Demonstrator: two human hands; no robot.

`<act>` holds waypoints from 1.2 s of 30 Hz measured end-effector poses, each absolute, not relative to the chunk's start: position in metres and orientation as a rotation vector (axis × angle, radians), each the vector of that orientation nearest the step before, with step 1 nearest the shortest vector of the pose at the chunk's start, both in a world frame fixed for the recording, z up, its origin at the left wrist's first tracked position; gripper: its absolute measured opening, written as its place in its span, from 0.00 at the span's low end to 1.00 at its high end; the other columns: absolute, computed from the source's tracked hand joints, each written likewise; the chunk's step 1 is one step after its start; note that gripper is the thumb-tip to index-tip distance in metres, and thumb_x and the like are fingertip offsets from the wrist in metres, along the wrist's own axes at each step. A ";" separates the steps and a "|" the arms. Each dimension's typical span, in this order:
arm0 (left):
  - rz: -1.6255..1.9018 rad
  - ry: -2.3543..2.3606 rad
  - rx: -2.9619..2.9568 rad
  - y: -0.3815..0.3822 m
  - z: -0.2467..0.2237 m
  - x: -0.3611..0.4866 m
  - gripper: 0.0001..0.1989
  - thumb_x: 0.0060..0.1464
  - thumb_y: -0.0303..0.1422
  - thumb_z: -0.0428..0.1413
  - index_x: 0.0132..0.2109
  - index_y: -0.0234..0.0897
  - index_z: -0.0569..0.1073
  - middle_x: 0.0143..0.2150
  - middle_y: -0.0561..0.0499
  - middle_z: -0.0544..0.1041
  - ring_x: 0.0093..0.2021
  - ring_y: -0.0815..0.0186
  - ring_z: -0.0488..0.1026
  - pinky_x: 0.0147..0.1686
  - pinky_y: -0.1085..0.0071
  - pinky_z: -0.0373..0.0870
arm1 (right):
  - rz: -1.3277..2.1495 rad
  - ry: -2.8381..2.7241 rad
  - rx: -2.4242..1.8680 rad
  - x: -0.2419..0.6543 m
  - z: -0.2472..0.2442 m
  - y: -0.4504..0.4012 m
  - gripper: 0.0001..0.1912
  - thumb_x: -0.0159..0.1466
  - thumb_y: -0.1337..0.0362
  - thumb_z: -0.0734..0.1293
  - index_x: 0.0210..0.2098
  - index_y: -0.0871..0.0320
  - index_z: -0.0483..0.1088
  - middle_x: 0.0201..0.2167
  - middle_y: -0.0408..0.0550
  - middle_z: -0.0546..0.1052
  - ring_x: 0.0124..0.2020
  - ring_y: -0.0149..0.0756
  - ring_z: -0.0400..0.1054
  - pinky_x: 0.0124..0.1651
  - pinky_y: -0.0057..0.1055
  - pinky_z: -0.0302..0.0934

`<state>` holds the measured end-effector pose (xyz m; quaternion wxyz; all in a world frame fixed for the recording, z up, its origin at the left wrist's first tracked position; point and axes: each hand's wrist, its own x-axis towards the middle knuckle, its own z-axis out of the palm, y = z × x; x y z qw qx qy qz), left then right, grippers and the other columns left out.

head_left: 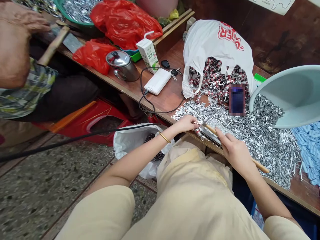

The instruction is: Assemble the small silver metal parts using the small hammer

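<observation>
My right hand (235,151) is closed round the wooden handle of a hammer (260,165). The hammer's small metal head is low over a metal block (218,126) at the bench edge, close to my left fingertips. My left hand (186,123) is closed in a pinch at the block's left end. A small metal part shows at those fingertips, and a red-and-silver piece (198,132) hangs just below them. Around the block spreads a heap of small silver metal clips (250,133).
A white plastic bag (215,36) spills red-and-dark metal pieces behind the clips. A grey basin (295,90) lies tipped at right, near blue pieces (308,146). A power bank (158,81), steel mug (122,66) and drink carton (147,53) stand left. Another person's arm (15,46) shows at left.
</observation>
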<state>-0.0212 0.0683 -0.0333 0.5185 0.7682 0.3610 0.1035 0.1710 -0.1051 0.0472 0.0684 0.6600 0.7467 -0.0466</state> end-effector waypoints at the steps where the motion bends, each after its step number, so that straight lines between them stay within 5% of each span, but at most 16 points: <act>1: 0.249 0.876 1.840 0.069 -0.033 -0.022 0.10 0.47 0.33 0.54 0.26 0.32 0.76 0.21 0.54 0.71 0.25 0.70 0.63 0.27 0.75 0.56 | -0.156 2.241 1.969 0.170 0.047 -0.105 0.31 0.71 0.69 0.56 0.73 0.50 0.55 0.36 0.50 0.74 0.28 0.36 0.67 0.29 0.30 0.53; 28: 0.330 0.856 1.818 0.069 -0.041 -0.020 0.06 0.49 0.28 0.59 0.31 0.34 0.82 0.30 0.50 0.82 0.32 0.66 0.76 0.34 0.73 0.69 | -0.196 2.221 2.068 0.183 0.042 -0.107 0.28 0.73 0.66 0.55 0.70 0.48 0.61 0.33 0.48 0.75 0.25 0.33 0.66 0.28 0.29 0.51; 36: 0.762 0.974 1.716 0.042 -0.037 -0.009 0.12 0.58 0.26 0.51 0.45 0.34 0.77 0.40 0.47 0.80 0.35 0.66 0.75 0.39 0.69 0.74 | 0.244 2.098 2.532 0.222 -0.018 -0.133 0.26 0.70 0.70 0.57 0.64 0.50 0.69 0.44 0.54 0.76 0.41 0.40 0.66 0.40 0.31 0.58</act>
